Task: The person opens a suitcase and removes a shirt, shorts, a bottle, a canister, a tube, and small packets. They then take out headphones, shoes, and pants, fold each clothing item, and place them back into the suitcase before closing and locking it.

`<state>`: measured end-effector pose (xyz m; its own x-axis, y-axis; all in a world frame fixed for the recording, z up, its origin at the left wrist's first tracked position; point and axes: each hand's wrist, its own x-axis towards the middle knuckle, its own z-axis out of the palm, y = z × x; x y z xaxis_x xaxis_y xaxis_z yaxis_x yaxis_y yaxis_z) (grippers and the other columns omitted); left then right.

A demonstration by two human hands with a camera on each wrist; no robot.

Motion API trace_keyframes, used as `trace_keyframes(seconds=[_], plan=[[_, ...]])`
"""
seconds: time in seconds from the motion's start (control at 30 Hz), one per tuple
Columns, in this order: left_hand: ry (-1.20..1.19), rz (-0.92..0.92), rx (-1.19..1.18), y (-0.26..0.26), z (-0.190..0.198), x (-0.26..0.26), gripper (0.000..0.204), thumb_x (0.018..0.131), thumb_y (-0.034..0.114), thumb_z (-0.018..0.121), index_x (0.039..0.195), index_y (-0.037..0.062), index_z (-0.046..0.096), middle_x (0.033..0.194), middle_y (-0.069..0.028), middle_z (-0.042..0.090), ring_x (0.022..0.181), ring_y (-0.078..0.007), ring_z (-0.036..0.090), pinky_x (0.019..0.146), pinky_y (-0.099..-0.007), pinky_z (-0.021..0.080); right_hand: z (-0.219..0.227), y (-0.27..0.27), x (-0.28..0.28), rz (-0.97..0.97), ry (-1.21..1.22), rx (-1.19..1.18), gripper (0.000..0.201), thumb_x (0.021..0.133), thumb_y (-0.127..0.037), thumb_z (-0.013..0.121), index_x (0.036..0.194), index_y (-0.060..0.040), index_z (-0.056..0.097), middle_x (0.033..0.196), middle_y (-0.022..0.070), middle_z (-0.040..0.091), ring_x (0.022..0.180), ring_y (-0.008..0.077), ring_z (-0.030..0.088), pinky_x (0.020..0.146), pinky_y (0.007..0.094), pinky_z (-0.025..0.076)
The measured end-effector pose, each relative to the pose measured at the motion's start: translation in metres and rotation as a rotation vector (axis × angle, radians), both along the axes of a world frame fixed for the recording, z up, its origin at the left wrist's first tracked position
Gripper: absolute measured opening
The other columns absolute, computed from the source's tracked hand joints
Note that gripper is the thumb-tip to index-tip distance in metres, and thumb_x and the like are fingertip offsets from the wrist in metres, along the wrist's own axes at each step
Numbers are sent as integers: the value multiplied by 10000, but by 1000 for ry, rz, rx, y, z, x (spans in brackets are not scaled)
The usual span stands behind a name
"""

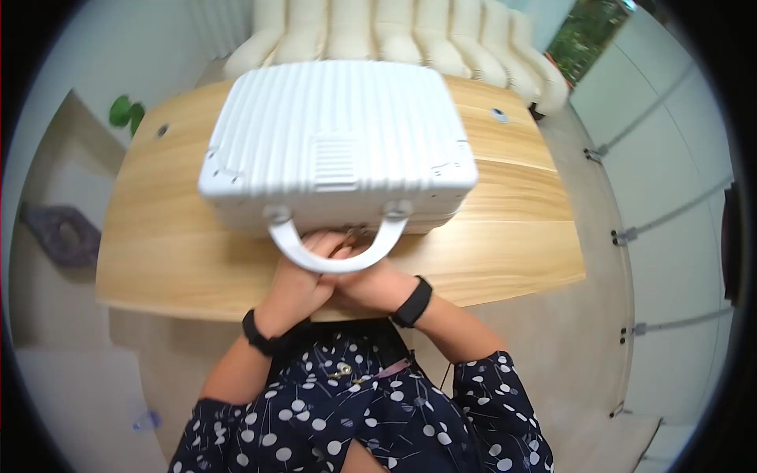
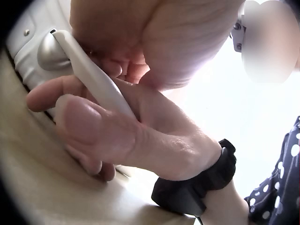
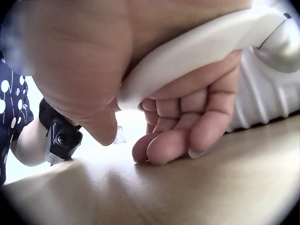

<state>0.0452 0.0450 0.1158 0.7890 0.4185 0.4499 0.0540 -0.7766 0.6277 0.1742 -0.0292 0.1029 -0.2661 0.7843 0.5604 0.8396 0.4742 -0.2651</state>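
Observation:
A white ribbed hard case [image 1: 339, 118] stands on the table, its curved handle [image 1: 296, 248] sticking out toward the person. Both hands meet under the handle at the case's front, left hand [image 1: 303, 276] and right hand [image 1: 374, 284] touching or overlapping. In the left wrist view the handle [image 2: 101, 84] passes between the thumb and fingers of the right hand [image 2: 145, 131]; the left hand [image 2: 154, 37] is above, its bent fingertips partly hidden. The right wrist view shows the right hand's fingers [image 3: 187, 126] loosely bent below the handle [image 3: 187, 56]. Whether the left fingers pinch anything is hidden.
The wooden table [image 1: 512, 229] extends around the case, with a small round item [image 1: 499, 116] at its back right. Cream seats [image 1: 394, 35] line the far side. A purple object [image 1: 63, 235] lies left of the table; white panels with metal bars [image 1: 662, 229] stand right.

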Motion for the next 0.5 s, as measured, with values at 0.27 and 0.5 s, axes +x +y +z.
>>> trace_keyframes(seconds=[0.27, 0.5], plan=[[36, -82, -170, 7, 3, -10, 198, 869, 65, 568, 1051, -10, 591, 963, -121, 623, 872, -228, 602, 775, -305, 469, -15, 1, -5, 17, 216, -153, 144, 788, -131, 616, 903, -44, 605, 834, 105, 606, 802, 271, 600, 728, 367, 469], [96, -50, -724, 15, 14, -18, 218, 902, 101, 576, 1078, -27, 595, 873, -74, 642, 765, -119, 604, 667, -249, 488, -12, -2, -6, 23, 134, -286, 309, 726, -204, 685, 977, -57, 579, 807, 104, 602, 777, 286, 604, 749, 398, 462]])
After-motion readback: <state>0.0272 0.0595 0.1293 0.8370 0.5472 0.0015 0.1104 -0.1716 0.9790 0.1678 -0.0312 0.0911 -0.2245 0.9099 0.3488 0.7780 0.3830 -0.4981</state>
